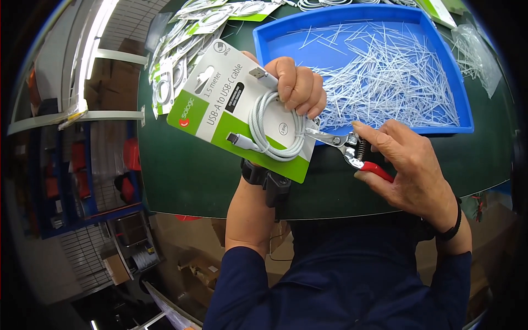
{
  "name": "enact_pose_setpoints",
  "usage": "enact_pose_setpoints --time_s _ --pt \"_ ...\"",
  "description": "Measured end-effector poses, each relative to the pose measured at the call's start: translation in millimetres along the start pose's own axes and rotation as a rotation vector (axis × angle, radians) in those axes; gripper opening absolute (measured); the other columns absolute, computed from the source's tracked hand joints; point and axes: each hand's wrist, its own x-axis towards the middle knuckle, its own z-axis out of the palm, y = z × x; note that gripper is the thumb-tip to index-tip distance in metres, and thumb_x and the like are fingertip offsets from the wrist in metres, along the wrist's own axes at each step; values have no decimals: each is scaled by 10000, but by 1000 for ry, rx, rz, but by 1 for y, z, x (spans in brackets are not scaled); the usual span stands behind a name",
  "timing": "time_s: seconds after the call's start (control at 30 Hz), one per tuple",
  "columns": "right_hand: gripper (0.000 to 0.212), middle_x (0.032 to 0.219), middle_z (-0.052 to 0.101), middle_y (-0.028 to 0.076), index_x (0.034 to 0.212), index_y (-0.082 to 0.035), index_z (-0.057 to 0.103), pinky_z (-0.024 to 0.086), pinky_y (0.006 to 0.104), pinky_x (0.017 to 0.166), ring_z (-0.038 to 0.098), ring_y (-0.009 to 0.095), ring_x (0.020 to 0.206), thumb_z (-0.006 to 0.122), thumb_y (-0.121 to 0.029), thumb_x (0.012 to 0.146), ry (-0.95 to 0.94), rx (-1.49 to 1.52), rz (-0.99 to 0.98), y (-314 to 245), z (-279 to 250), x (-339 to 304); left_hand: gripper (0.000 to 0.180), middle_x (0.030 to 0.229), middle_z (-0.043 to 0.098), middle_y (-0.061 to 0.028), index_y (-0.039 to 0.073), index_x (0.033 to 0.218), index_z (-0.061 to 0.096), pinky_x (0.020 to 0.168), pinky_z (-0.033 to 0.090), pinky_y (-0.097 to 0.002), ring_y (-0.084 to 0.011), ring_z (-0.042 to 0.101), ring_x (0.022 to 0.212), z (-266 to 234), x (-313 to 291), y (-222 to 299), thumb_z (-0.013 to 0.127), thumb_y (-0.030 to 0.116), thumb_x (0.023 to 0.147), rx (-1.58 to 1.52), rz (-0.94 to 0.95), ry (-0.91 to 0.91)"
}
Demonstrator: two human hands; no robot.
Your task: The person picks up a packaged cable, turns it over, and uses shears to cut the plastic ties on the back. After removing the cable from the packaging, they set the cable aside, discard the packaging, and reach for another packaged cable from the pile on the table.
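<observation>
My left hand point(301, 88) grips a green and white backing card point(223, 118) by its right side, fingers curled over the front edge. Mounted on the card is a coiled pale grey USB cable point(256, 125), its two plugs lying against the printed face. In my right hand point(406, 159) is a pair of small spring-loaded snips point(352, 147) with red handles. The blade tips point left and meet the right side of the cable coil, just below my left fingers. Whether the blades are parted there is too small to tell.
A blue tray point(466, 110) full of loose thin white ties point(385, 71) lies behind my hands on the dark green table point(187, 181). More carded cables point(212, 22) are piled at the far left. A clear plastic bag point(484, 60) rests right of the tray.
</observation>
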Motion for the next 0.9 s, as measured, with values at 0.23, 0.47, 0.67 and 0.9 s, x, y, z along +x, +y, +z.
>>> enact_pose_setpoints --time_s 0.23,0.47,0.67,0.9 --pt "736 836 554 97 1384 -91 616 471 370 632 571 252 716 848 1 692 37 -74 -95 12 -4 3 686 710 498 -15 110 830 550 660 490 -350 -163 468 673 -4 0 -15 155 599 1104 -109 38 35" --pt "732 844 573 102 1384 -75 592 481 351 639 581 251 704 836 22 701 44 -61 -46 14 -1 -9 672 751 516 -27 119 805 559 776 495 -370 -184 496 744 6 -1 -22 175 578 1111 -134 92 133" --pt "574 917 646 119 1259 -13 579 519 314 689 644 243 764 840 7 748 214 43 -35 18 14 -3 640 879 566 -48 139 744 558 1053 416 -412 -221 543 992 25 6 -53 218 526 1125 -99 276 361" --pt "354 909 673 109 1062 -34 568 535 309 708 686 225 760 833 -50 828 264 350 -8 20 33 25 594 1002 589 -49 153 711 550 1192 319 -428 -236 511 1202 34 5 -79 255 455 1128 -305 171 398"
